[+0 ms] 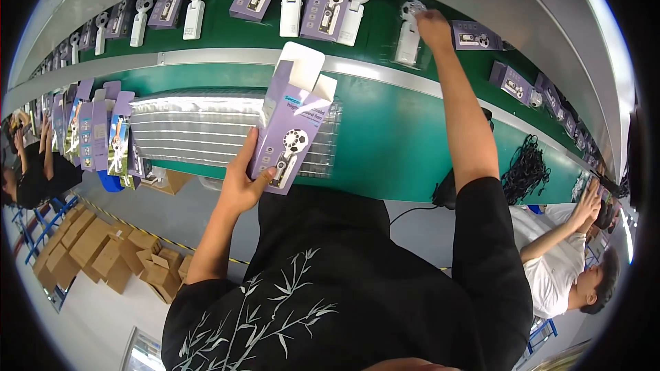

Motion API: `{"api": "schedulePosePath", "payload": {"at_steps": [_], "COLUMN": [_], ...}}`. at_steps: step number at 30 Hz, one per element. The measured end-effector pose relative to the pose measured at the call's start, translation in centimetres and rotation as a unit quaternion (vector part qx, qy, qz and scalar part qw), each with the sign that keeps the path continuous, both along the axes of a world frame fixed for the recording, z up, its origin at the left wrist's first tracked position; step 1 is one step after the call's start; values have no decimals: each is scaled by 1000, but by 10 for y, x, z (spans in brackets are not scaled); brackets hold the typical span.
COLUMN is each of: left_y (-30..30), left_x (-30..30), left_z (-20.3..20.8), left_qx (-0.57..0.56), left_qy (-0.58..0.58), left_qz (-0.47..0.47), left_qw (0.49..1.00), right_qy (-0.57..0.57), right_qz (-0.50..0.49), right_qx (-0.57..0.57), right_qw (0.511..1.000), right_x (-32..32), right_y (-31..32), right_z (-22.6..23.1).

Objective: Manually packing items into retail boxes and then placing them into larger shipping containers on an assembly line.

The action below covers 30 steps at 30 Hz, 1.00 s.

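My left hand (245, 180) is closed around the lower part of a purple printed box (292, 120), its white top flaps standing open. At the far side, my right hand (434, 27) has its fingers curled at the head of a white handheld fan (408, 42). That fan has a black-and-white football-patterned head and lies in a clear plastic tray on the green conveyor belt (378, 17). A stack of clear plastic trays (199, 127) lies on the green bench, partly behind the box I hold.
Fans and purple boxes line the belt both ways. Folded purple boxes (100, 127) stand left on the bench; a bundle of black cords (526, 172) lies right. A metal rail (385, 70) divides belt and bench. Co-workers are at both sides; cardboard boxes (103, 251) sit on the floor.
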<state>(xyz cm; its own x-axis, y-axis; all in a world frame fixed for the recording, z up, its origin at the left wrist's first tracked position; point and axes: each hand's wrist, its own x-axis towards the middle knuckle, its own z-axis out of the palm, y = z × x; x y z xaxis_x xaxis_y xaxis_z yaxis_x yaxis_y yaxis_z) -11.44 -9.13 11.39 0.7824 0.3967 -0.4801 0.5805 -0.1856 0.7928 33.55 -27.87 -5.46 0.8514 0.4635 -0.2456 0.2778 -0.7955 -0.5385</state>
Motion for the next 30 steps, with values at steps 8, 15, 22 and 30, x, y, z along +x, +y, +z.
{"api": "schedulePosePath", "payload": {"at_steps": [8, 15, 22, 30], "left_y": [3, 2, -39, -18], "left_x": [74, 169, 320, 358], "left_z": [-10, -45, -134, -99], "left_qx": [159, 105, 146, 314], "left_qy": [4, -118, -228, 29], "left_qz": [-189, -370, -470, -176], "left_qw": [969, 915, 840, 933], "right_qy": [160, 326, 400, -141], "right_qz": [-291, -489, -608, -328], "right_qx": [74, 302, 291, 105], "right_qw": [940, 751, 621, 928], "right_x": [-27, -92, -27, -21], "right_y": [-28, -59, -132, -175], "right_z": [0, 52, -30, -9]}}
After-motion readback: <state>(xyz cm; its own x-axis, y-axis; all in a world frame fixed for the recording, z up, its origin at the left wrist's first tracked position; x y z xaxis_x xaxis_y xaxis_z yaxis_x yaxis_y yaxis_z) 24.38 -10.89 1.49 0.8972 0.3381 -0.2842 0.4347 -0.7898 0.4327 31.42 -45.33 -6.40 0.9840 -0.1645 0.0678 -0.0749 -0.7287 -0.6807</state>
